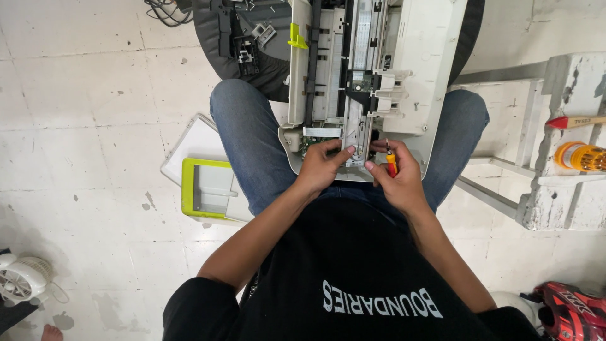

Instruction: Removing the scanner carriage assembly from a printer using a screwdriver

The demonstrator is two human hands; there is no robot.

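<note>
Head view, looking straight down on a seated person with an opened printer [379,82] resting across both thighs.

Fingers: the right hand [394,180] is closed around a small screwdriver with an orange-red handle [391,165]; thumb and forefinger pinch the handle, and the tool's long axis runs roughly away from the body, tip toward the printer's near edge. The tip itself is hidden behind the fingers and the chassis lip. The left hand [325,165] is curled, fingertips pressed on the printer's near edge beside a metal rail, thumb extended toward the right hand. It steadies the unit; it does not enclose a separate object as far as can be seen.

Relation noted: the work point lies directly ahead of the screwdriver, between the two hands, at the printer's near edge. The right hand is the nearer to it; the left is just beside it.

Outward: the printer's white casing is stripped, showing rails, a black carriage bar and a yellow-green lever [297,36]. A dark cover with loose parts [246,44] lies beyond the left knee. On the tiled floor beside the left thigh lies a white panel with a yellow-green frame [199,189]. To the right, a white stand [555,145] carries an orange-capped container [577,156] and a red-tipped tool [571,121]. A small white fan [22,278] sits at lower left, a red helmet [571,312] at lower right.
</note>
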